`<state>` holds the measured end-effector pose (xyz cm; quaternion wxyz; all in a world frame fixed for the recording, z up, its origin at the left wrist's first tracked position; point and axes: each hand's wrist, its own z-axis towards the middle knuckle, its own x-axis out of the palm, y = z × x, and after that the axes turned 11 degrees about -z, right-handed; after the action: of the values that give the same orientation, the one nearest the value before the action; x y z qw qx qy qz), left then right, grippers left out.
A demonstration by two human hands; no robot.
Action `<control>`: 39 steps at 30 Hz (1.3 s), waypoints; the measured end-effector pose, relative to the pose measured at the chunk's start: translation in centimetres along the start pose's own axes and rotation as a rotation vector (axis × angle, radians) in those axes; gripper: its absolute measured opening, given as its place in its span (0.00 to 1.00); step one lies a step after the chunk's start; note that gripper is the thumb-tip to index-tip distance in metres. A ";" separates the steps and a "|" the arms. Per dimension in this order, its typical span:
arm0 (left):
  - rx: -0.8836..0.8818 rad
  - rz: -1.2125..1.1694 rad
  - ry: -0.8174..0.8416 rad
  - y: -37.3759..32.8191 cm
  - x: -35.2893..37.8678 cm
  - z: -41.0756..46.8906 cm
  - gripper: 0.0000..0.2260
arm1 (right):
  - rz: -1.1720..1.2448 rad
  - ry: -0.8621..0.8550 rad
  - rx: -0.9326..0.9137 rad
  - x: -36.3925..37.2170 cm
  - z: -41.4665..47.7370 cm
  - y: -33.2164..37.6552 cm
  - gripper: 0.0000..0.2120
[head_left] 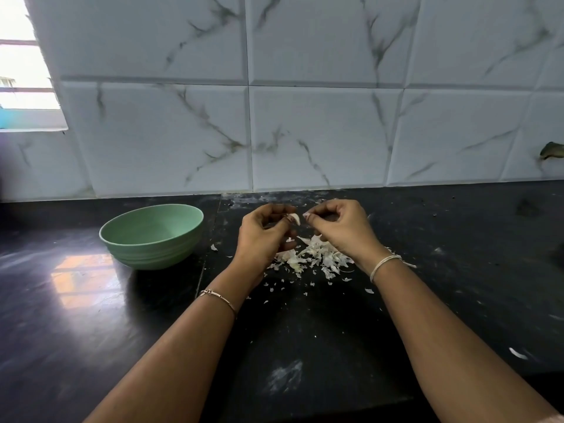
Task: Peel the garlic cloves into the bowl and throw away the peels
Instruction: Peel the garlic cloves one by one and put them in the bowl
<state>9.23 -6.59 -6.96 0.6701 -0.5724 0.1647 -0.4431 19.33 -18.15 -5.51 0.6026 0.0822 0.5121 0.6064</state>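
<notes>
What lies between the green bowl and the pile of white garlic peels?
In the head view, the left hand and one stray peel flake on the black counter.

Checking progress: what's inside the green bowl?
Of the green bowl only the bare far inner wall shows; the near rim hides its bottom, so any cloves there cannot be seen.

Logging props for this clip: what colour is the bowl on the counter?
The bowl is pale mint green, inside and out; the head view shows it clearly.
</notes>
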 end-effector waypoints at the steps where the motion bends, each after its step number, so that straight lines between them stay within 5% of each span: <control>1: -0.004 0.006 0.007 0.0 0.0 0.0 0.05 | 0.021 0.018 -0.001 0.0 -0.1 0.1 0.02; 19: -0.061 -0.112 0.004 0.1 -0.1 -0.3 0.02 | -0.124 -0.018 -0.093 0.6 -0.7 0.7 0.09; 39: -0.103 -0.217 -0.032 0.0 0.1 -0.1 0.03 | 0.147 -0.018 0.050 1.6 -0.4 0.3 0.04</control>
<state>9.21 -6.67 -6.94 0.5902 -0.6276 0.1135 -0.4948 18.45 -16.98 -6.27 0.5587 0.1402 0.5143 0.6353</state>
